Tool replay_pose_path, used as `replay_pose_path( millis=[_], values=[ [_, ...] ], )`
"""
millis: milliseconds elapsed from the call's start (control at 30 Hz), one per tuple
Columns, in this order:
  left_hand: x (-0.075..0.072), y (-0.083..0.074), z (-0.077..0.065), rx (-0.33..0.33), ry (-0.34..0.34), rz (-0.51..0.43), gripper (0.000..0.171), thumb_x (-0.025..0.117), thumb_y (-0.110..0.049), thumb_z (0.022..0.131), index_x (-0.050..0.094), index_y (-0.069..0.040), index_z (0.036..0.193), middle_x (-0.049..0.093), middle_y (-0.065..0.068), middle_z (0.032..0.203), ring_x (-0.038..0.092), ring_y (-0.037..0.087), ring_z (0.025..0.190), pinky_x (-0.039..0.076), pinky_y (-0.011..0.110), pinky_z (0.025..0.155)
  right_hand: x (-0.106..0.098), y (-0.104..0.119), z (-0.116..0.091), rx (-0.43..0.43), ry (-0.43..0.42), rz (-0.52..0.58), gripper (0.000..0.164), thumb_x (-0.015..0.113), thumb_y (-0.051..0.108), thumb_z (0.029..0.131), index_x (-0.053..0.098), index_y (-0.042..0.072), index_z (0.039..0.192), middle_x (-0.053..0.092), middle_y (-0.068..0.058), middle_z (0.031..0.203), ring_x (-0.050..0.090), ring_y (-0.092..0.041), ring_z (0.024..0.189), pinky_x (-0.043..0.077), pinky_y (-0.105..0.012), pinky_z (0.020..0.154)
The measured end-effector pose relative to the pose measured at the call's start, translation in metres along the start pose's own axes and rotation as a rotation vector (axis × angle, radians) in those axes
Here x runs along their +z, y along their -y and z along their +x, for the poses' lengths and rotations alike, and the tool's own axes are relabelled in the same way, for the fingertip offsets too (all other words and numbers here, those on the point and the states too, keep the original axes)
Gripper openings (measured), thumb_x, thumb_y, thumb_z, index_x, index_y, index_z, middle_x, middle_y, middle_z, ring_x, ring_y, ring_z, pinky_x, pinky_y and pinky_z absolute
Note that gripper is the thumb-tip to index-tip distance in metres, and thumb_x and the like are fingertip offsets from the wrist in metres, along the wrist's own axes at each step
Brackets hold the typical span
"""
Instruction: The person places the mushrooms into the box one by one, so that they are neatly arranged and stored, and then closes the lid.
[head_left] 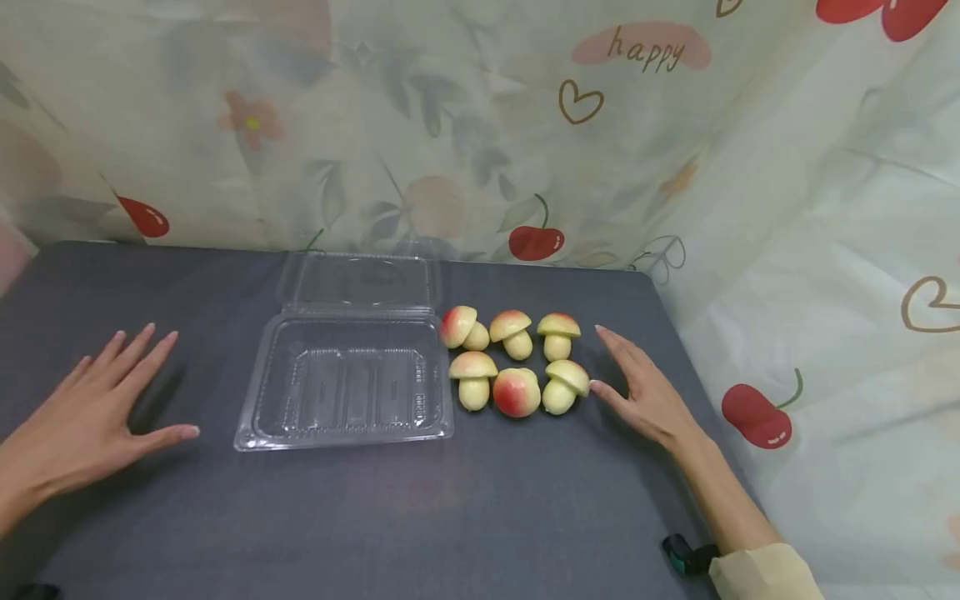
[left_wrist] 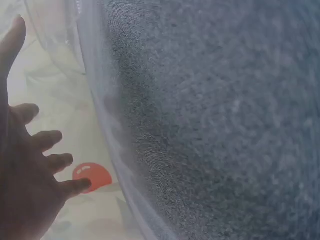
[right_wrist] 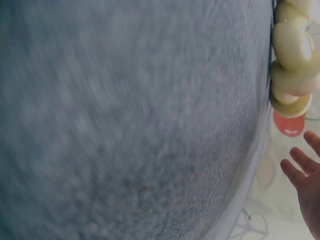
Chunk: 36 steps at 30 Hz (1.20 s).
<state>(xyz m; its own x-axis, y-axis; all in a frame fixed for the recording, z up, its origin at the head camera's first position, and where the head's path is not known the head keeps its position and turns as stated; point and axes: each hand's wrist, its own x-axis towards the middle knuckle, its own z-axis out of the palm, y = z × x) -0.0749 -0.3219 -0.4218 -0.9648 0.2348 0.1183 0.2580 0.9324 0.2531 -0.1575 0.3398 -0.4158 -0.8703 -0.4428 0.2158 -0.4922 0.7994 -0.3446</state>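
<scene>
A clear plastic clamshell box [head_left: 345, 440] lies with its lid [head_left: 360, 283] folded back, and nothing is in its tray. Right of it, several toy mushrooms with pale stems and yellow-red caps stand or lean in two rows. One mushroom [head_left: 517, 393] in the front row shows mostly its red cap. My left hand [head_left: 97, 425] is left of the box, fingers spread and holding nothing. Beside the front right mushroom [head_left: 564, 387] is my right hand [head_left: 648, 400], fingers extended. Its thumb tip is very close to that cap; whether they touch I cannot tell.
A grey cloth-covered table [head_left: 420, 517] lies beneath everything. A patterned curtain [head_left: 450, 125] hangs along the back and another sheet [head_left: 847, 350] covers the right side. A dark wrist strap [head_left: 688, 557] shows near the right sleeve [head_left: 765, 575].
</scene>
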Motion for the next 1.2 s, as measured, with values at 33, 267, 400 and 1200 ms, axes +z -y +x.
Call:
replay_pose_path(
  millis=[33, 267, 400, 1200],
  values=[
    [-0.001, -0.001, 0.0, 0.005, -0.001, -0.009, 0.12, 0.08, -0.057, 0.075, 0.006, -0.017, 0.161, 0.008, 0.026, 0.163, -0.002, 0.048, 0.148, -0.007, 0.062, 0.114, 0.001, 0.002, 0.0, -0.004, -0.001, 0.01, 0.081, 0.068, 0.036, 0.093, 0.022, 0.027, 0.159, 0.033, -0.007, 0.159, 0.032, -0.033, 0.143, 0.029, -0.059, 0.109],
    [-0.007, -0.017, 0.002, 0.081, -0.012, -0.163, 0.121, 0.09, -0.046, 0.068, 0.015, -0.026, 0.161, 0.011, 0.007, 0.166, 0.004, 0.033, 0.152, 0.015, 0.071, 0.109, 0.004, 0.013, -0.003, -0.012, -0.022, 0.104, 0.087, 0.076, 0.029, 0.088, 0.026, 0.028, 0.159, 0.038, -0.004, 0.156, 0.039, -0.029, 0.14, 0.036, -0.054, 0.106],
    [-0.009, -0.025, 0.003, 0.082, 0.0, -0.237, 0.123, 0.092, -0.043, 0.066, 0.015, -0.029, 0.161, 0.01, -0.001, 0.167, 0.004, 0.025, 0.153, 0.017, 0.072, 0.107, 0.008, 0.016, -0.005, -0.04, -0.032, 0.19, 0.089, 0.081, 0.02, 0.084, 0.03, 0.022, 0.157, 0.043, -0.005, 0.152, 0.048, -0.03, 0.131, 0.044, -0.05, 0.099],
    [0.005, -0.053, 0.011, 0.16, 0.07, -0.448, 0.117, 0.09, -0.034, 0.071, 0.015, -0.029, 0.16, 0.029, 0.013, 0.16, 0.017, -0.015, 0.135, 0.011, 0.001, 0.097, 0.026, 0.033, -0.006, -0.018, 0.006, 0.275, 0.088, 0.087, 0.024, 0.078, 0.041, 0.01, 0.151, 0.052, -0.003, 0.142, 0.053, -0.015, 0.114, 0.048, -0.039, 0.092]
  ],
)
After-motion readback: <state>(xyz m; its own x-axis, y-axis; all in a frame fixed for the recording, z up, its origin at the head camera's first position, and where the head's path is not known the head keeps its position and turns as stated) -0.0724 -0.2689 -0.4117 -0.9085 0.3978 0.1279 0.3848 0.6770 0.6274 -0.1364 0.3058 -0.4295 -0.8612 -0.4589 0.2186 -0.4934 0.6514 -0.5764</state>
